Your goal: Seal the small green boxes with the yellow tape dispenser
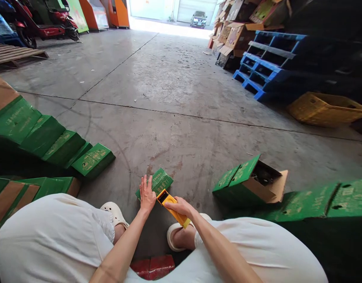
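A small green carton (161, 180) with printed lettering lies on the floor between my feet. My left hand (147, 193) rests flat on its left part, fingers stretched out, hiding some of the top. My right hand (178, 206) is closed around a yellow-orange handheld tool (172, 209) with a dark panel at its front end; its exact kind is not clear. The tool's front end is beside the carton's near edge, close to my left thumb; whether it touches the carton I cannot tell.
Green cartons (94, 159) are stacked at left. An open green carton (242, 181) with dark contents stands at right beside more green boxes (311, 200). Red boxes (154, 267) lie beneath me. Farther off are a yellow crate (325, 110), blue pallets (262, 63) and a red scooter (45, 31).
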{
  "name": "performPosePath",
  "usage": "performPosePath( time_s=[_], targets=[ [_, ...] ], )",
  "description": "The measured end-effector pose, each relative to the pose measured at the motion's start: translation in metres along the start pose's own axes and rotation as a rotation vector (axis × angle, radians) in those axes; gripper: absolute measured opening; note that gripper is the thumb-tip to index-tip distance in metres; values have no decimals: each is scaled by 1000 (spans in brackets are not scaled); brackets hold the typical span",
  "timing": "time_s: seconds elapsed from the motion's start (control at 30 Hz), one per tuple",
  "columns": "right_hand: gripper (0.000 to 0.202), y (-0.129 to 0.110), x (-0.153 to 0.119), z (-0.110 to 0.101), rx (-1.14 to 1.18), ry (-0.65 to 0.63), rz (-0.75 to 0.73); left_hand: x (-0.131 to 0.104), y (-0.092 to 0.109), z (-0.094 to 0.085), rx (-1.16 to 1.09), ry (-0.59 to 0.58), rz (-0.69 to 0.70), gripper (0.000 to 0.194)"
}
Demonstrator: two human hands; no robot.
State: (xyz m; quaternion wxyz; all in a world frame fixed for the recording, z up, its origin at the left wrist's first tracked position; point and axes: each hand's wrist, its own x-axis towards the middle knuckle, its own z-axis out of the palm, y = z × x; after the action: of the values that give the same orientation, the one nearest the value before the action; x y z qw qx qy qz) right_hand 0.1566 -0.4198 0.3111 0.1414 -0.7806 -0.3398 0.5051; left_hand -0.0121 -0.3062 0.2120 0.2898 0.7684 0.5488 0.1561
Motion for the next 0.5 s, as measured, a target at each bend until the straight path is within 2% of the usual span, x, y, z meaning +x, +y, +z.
performPosePath(
  time_s=[0.07, 0.13, 0.2, 0.3, 0.43, 0.5],
  targets=[
    [39, 1, 1, 0, 16, -6, 10, -9, 2, -1, 140, -154, 153, 93],
    [39, 2, 3, 1, 20, -17, 10, -15, 0, -4, 240, -279, 194, 102],
    [39, 3, 4, 2, 13, -26, 6, -17, -1, -7, 314, -341, 207, 114],
    [39, 3, 5, 1, 8, -28, -3, -18, 0, -9, 401, -315, 189, 128],
    [41, 2, 3, 0, -29, -13, -38, -17, 1, -10, 418, -195, 153, 107],
    [44, 1, 4, 0, -18, -12, -84, -11, -2, -15, 366, -179, 140, 101]
  ],
)
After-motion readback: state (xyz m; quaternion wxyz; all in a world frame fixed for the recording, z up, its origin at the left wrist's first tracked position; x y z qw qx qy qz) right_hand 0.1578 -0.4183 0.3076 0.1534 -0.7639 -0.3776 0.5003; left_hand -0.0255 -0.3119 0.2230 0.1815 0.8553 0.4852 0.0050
